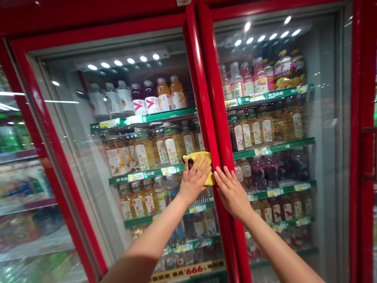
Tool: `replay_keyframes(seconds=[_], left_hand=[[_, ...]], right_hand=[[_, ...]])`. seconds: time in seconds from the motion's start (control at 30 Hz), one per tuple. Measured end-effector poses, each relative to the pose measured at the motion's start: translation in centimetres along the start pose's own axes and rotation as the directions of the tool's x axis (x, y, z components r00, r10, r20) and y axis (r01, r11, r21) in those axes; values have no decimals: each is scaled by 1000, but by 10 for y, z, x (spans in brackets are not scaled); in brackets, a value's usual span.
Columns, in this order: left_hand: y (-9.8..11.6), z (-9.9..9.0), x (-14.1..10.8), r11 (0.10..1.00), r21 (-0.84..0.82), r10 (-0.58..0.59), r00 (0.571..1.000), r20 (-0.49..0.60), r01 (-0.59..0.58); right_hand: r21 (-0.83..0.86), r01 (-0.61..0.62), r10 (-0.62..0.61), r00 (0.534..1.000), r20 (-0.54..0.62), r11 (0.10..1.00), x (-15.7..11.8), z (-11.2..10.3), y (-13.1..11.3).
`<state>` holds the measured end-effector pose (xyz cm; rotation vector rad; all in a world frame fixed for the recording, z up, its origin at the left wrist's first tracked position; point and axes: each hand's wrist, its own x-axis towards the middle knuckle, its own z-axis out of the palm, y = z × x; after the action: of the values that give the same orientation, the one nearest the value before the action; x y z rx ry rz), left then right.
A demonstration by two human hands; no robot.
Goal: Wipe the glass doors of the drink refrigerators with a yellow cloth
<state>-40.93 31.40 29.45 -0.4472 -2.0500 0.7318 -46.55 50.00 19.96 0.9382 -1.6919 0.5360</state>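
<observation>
My left hand (193, 179) presses a yellow cloth (209, 179) with a dark edge against the glass of the left cooler door (199, 78), beside its red frame. The fingers lie over the cloth, and part of it is hidden under them. To the right, my right hand (232, 192) rests on the red frame of the right cooler door (219, 118). Its fingers are stretched out and no object shows in it. Both arms reach up from the bottom of the view.
Behind the glass, green-edged shelves (167, 114) hold rows of drink bottles (173, 94). A yellow printed strip (188, 271) with "666" runs low across the left door. Another cooler with shelves (26, 206) stands at the far left, blurred. Lights reflect in the glass.
</observation>
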Motion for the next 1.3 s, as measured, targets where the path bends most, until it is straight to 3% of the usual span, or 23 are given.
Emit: replay_keyframes(seconds=[0.1, 0.2, 0.3, 0.47, 0.6, 0.67, 0.73, 0.8, 0.9, 0.97, 1.1, 1.17, 1.23, 1.3], left_hand=[[-13, 0, 3, 996, 16, 85, 996, 2, -85], [-26, -11, 12, 998, 22, -57, 998, -11, 58], [-20, -15, 7, 982, 27, -186, 982, -16, 187], [-7, -9, 9, 998, 59, 4, 1000, 12, -5], [-21, -18, 30, 980, 59, -186, 982, -35, 188], [-20, -20, 28, 950, 49, -306, 949, -75, 309], [-12, -16, 16, 932, 48, -353, 930, -105, 359], [-4, -9, 5, 975, 65, -205, 976, -79, 210], [-8, -8, 7, 992, 89, -91, 995, -34, 94], [-21, -16, 15, 978, 87, -185, 981, -56, 189], [-39, -26, 13, 906, 64, -409, 904, -124, 418], [-37, -22, 0, 922, 76, -369, 921, -123, 380], [-34, -16, -10, 971, 92, -215, 973, -88, 223], [-37, -14, -11, 994, 92, -59, 997, -43, 63]], right_hand=[[-1, 54, -54, 998, -24, 999, 22, -6, 6], [5, 105, -105, 994, -27, 994, 47, -14, 16], [4, 159, -159, 987, -13, 987, 64, -23, 26], [-28, 215, -215, 977, 3, 976, 79, -30, 38], [-57, 249, -249, 968, 9, 967, 86, -30, 42], [-56, 244, -244, 970, 13, 968, 84, -30, 43], [-43, 228, -228, 974, 13, 973, 81, -30, 43], [-23, 211, -211, 978, 5, 977, 79, -29, 43], [-9, 191, -191, 981, -29, 982, 85, -27, 38], [-11, 191, -192, 980, -51, 981, 93, -24, 32], [-5, 204, -203, 976, -81, 979, 103, -18, 22], [8, 209, -207, 972, -115, 978, 105, -15, 18], [19, 222, -218, 965, -144, 975, 107, -13, 15], [20, 234, -229, 961, -157, 972, 111, -11, 12]])
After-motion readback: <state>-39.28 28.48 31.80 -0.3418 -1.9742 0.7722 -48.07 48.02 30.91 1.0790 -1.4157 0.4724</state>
